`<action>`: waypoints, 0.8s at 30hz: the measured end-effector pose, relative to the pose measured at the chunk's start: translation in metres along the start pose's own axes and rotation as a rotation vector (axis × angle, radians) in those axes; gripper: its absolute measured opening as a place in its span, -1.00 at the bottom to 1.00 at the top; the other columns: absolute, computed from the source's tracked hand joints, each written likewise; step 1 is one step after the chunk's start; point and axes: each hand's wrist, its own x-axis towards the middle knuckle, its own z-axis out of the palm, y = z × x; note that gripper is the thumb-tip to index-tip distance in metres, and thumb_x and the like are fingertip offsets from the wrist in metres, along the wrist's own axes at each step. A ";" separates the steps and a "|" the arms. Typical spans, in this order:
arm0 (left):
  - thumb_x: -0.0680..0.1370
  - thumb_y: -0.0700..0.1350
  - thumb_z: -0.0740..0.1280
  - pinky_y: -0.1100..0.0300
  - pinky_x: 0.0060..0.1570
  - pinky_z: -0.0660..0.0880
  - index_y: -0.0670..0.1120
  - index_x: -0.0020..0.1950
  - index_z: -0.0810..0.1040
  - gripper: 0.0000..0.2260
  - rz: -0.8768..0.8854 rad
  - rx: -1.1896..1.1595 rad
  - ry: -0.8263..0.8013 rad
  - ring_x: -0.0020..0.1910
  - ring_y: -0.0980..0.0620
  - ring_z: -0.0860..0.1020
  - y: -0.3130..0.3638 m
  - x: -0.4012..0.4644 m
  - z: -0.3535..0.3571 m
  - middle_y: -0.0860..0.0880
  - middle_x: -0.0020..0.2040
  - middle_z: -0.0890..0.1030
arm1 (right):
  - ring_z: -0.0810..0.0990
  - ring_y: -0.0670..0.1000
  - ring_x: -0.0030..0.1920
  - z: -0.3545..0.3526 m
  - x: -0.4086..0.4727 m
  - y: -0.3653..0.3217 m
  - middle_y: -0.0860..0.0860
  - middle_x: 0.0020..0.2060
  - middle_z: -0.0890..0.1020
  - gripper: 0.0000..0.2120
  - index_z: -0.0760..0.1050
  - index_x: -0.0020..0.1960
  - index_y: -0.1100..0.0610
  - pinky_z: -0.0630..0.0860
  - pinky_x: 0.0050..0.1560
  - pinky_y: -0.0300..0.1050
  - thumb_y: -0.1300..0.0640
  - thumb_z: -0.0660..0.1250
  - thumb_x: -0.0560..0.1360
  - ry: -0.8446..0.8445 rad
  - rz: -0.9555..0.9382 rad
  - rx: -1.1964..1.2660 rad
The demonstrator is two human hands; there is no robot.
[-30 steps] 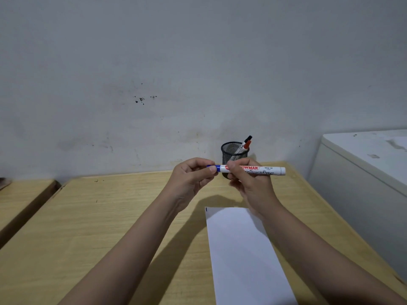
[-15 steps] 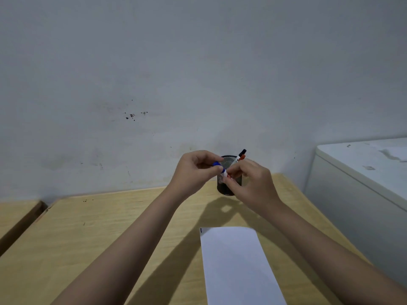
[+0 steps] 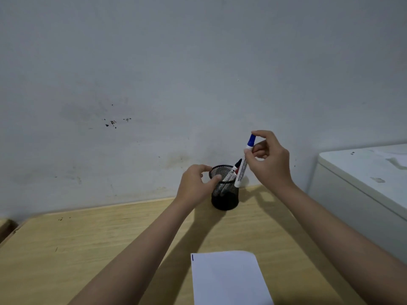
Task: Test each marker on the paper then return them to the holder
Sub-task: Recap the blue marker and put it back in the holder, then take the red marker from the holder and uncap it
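Note:
A black mesh holder (image 3: 225, 194) stands at the back of the wooden table (image 3: 88, 249), near the wall. Two markers (image 3: 231, 172) lean inside it, one with a red cap. My right hand (image 3: 267, 160) grips a capped blue marker (image 3: 244, 161), held nearly upright, cap up, with its lower end just over the holder's right rim. My left hand (image 3: 196, 183) rests against the holder's left side, thumb at the rim, fingers curled round it. A white sheet of paper (image 3: 229, 280) lies near me, with a short blue stroke at its top left corner.
A pale wall rises directly behind the table. A white cabinet or appliance (image 3: 361, 186) stands close on the right, taller than the tabletop. Part of another wooden surface (image 3: 5, 227) shows at the far left edge.
Both hands held the blue marker level in front of the holder. Now the left hand has let go and rests on the holder, and the right hand has turned the marker upright over it.

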 end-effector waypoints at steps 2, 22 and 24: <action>0.44 0.09 0.40 0.16 0.06 0.43 -0.10 0.18 0.56 -0.60 0.023 0.081 -0.006 0.15 -0.03 0.53 -0.005 0.002 0.007 -0.06 0.19 0.56 | 0.54 -0.14 -0.37 0.003 0.000 0.004 -0.04 -0.39 0.54 -0.68 0.50 0.10 0.07 0.55 -0.21 -0.21 0.27 0.40 0.38 0.010 0.019 -0.002; 0.37 0.13 0.45 0.10 0.04 0.52 -0.15 0.18 0.57 -0.50 -0.014 0.077 0.060 0.09 -0.04 0.55 -0.010 0.008 0.022 -0.05 0.16 0.56 | 0.56 -0.06 -0.29 0.031 0.006 0.042 0.08 -0.21 0.57 -0.70 0.47 0.06 0.10 0.46 -0.26 -0.29 0.24 0.41 0.35 -0.197 0.113 -0.158; 0.37 0.13 0.45 0.09 0.04 0.53 -0.15 0.18 0.57 -0.50 -0.015 0.068 0.062 0.09 -0.04 0.55 -0.009 0.007 0.022 -0.05 0.16 0.56 | 0.55 0.05 -0.14 0.035 0.003 0.048 0.12 -0.06 0.50 -0.69 0.45 0.05 0.13 0.50 -0.17 -0.17 0.22 0.43 0.33 -0.281 0.143 -0.273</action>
